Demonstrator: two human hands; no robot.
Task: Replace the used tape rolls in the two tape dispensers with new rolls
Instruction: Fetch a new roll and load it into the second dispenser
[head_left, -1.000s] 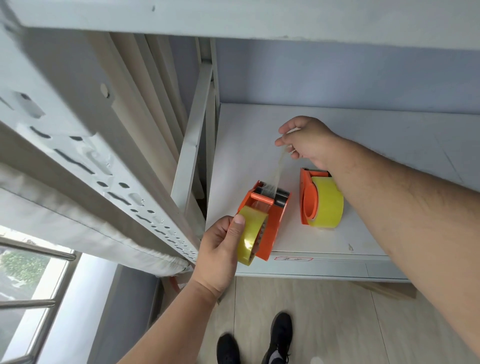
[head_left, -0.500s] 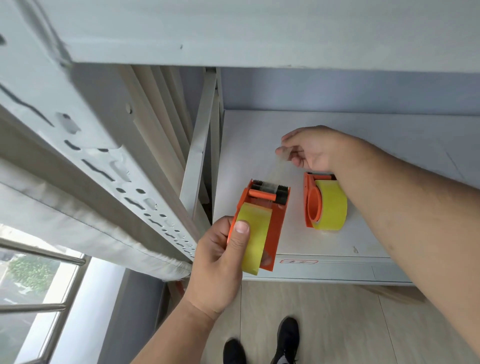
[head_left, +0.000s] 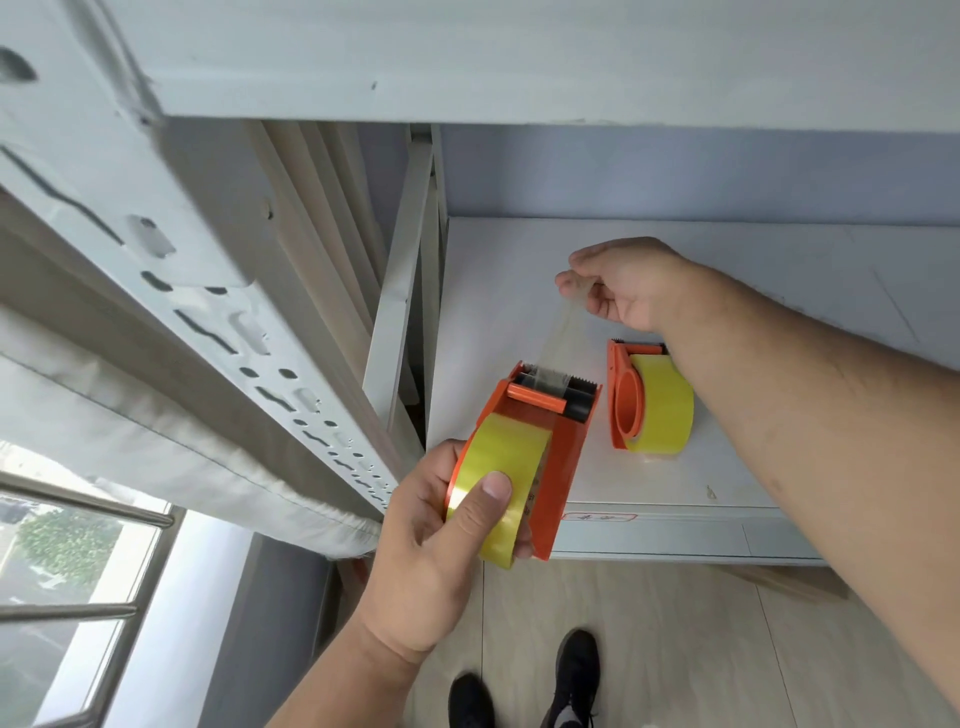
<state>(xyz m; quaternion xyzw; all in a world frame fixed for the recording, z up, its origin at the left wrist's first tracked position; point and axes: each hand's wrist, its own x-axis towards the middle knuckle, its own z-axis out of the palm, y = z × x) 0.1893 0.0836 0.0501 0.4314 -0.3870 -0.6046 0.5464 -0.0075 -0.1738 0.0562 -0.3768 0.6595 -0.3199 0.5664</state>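
Dispensers both carry full yellow rolls, so I judge the swap nearly finished. My left hand (head_left: 441, 525) grips the near dispenser (head_left: 540, 457) at the shelf (head_left: 498, 312) edge, thumb on its roll (head_left: 498, 467). My right hand (head_left: 618, 283) pinches the clear tape end (head_left: 563, 322), drawn over the cutter. The second dispenser (head_left: 649, 402) rests on the shelf; threading looks like the last job.

Looks like a storeroom or stock corner, and here's why: grey metal racking, the slotted upright (head_left: 218, 332) punched with keyhole slots, a bare white shelf board (head_left: 779, 291) with a small label on its front edge. Pale wood-look floor (head_left: 675, 649) below, a barred window (head_left: 67, 561) at left with trees outside.
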